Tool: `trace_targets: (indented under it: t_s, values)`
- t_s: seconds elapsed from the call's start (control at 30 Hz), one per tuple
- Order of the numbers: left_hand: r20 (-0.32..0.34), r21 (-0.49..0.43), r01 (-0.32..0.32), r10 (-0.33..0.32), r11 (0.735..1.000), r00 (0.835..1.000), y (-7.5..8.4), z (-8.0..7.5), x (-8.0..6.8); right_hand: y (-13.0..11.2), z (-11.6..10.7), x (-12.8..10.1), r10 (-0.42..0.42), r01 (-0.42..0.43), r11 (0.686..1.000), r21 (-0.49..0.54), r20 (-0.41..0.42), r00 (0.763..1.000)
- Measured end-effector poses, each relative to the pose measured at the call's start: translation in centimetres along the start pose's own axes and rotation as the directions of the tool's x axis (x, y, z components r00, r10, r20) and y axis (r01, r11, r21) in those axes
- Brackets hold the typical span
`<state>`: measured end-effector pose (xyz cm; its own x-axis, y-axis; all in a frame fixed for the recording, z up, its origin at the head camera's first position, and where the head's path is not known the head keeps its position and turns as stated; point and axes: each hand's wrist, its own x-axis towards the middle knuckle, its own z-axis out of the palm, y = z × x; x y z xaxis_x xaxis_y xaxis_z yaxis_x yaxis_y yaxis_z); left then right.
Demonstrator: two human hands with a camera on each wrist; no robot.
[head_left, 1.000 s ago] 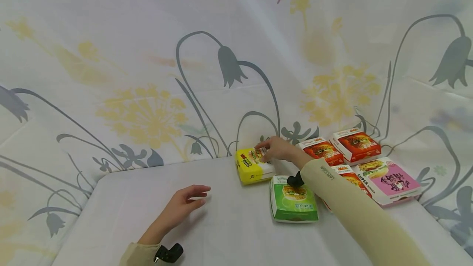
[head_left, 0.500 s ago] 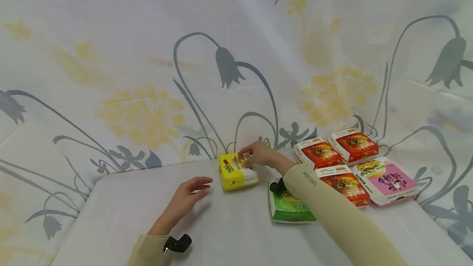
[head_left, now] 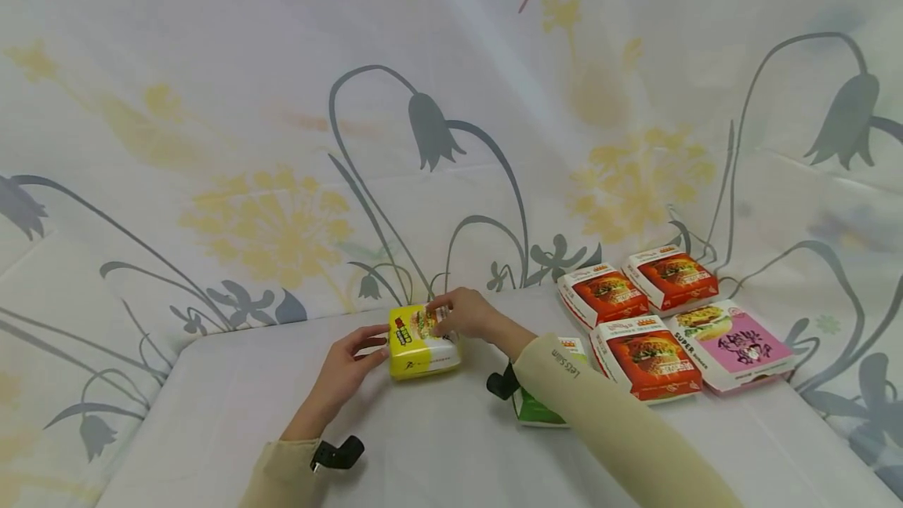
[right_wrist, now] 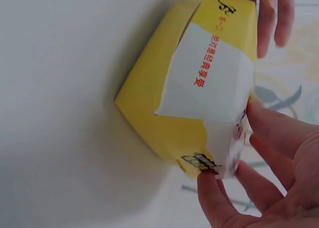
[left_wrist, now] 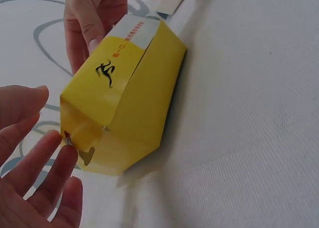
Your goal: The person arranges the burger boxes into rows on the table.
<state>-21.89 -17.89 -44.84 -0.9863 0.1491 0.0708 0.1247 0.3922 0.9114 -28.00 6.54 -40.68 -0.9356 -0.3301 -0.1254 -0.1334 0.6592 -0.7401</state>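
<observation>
Yellow box (head_left: 421,342): right hand (head_left: 466,314) grasps top; left hand (head_left: 345,367) relaxed, fingertips touching side.

- The burger box (head_left: 421,341) is bright yellow with a white panel; it carries red lettering, a small black mark and a printed burger picture on its lid.
- The green box (head_left: 534,408) is green with white edges.
- Three orange boxes (head_left: 645,357) are orange-red on top with white sides and burger pictures.
- The pink box (head_left: 734,343) is pink and white with dark lettering and a burger picture.
- The tablecloth (head_left: 437,445) is plain white.
- The backdrop cloth (head_left: 282,139) is white, printed with grey bell flowers on curved stems, yellow dandelion heads and one red flower.
- Both sleeves (head_left: 621,429) are pale beige; the right one bears small dark lettering.
</observation>
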Motion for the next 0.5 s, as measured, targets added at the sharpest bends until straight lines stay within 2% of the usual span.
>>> trace_targets:
  t_s: [0.23, 0.5]
  values:
    - [-0.028, 0.048, 0.015, -0.014, 0.999, 1.000, -0.6, -0.8, -0.4, -1.1, 2.0, -0.2, -0.019, 0.018, 1.000, -0.008, -0.030, 0.999]
    - [-0.057, 0.093, -0.001, 0.007, 0.996, 0.998, -1.3, -1.8, -0.2, -1.4, 4.0, -0.1, -0.103, 0.100, 0.994, -0.035, -0.107, 0.989]
